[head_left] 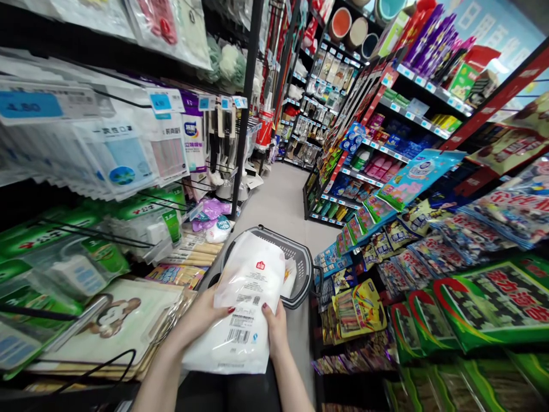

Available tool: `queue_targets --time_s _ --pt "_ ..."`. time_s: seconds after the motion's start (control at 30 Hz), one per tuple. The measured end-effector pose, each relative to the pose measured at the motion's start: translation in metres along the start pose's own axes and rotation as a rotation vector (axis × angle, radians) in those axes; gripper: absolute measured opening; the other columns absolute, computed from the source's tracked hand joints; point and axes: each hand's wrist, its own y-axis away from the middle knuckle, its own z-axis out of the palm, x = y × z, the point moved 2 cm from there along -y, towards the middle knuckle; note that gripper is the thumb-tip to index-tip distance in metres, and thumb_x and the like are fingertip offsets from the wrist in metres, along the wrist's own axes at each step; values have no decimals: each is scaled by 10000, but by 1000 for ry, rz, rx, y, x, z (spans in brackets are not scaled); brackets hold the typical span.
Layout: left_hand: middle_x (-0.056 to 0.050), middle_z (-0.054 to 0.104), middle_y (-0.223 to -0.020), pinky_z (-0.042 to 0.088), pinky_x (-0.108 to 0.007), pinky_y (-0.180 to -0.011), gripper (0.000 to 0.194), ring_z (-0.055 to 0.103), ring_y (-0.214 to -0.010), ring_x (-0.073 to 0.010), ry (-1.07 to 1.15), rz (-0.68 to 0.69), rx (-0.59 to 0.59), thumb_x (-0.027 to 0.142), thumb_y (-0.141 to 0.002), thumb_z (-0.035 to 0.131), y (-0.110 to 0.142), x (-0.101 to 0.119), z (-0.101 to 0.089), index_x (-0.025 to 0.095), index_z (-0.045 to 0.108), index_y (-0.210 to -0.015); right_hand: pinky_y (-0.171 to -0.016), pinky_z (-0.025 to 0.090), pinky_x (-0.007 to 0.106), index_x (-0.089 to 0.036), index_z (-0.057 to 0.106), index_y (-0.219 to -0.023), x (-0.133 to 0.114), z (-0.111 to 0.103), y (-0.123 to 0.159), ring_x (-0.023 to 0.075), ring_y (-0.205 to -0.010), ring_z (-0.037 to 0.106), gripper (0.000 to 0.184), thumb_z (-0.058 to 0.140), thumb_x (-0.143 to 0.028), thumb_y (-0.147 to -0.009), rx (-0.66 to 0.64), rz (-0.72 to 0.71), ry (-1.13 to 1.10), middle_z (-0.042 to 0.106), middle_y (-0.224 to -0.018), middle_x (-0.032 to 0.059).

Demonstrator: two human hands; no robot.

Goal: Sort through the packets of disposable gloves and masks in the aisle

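Both of my hands hold a white plastic bag [244,286] with a red logo, small print and a barcode on the side facing me. My left hand [210,312] grips its left edge, thumb on top and the other fingers hidden underneath. At the right edge my right hand [275,326] is closed on the bag, its thumb also on the printed side. Just beyond the bag is a dark grey shopping basket [302,269], partly covered by it. A white package [289,276] shows inside the basket.
Shelving lines both sides of a narrow grey aisle floor [278,194]. To the left hang face mask packs [124,151], green-carded packs [92,263] and cutting boards [115,320]. Snack bags [489,303] hang close on the right. Another shelf unit [360,171] stands farther ahead.
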Motion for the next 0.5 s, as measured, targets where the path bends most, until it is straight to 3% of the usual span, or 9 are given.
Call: queue_targets --time_s 0.5 --pt "-125 629 -1099 438 -399 -884 508 577 -1009 -302 -10 -2 -16 280 -623 627 -3 -4 0 84 547 -1086 -843 486 374 -174 548 -1053 -5 3 2 246 -938 629 427 686 -299 -670 2 1 18 681 -1021 61"
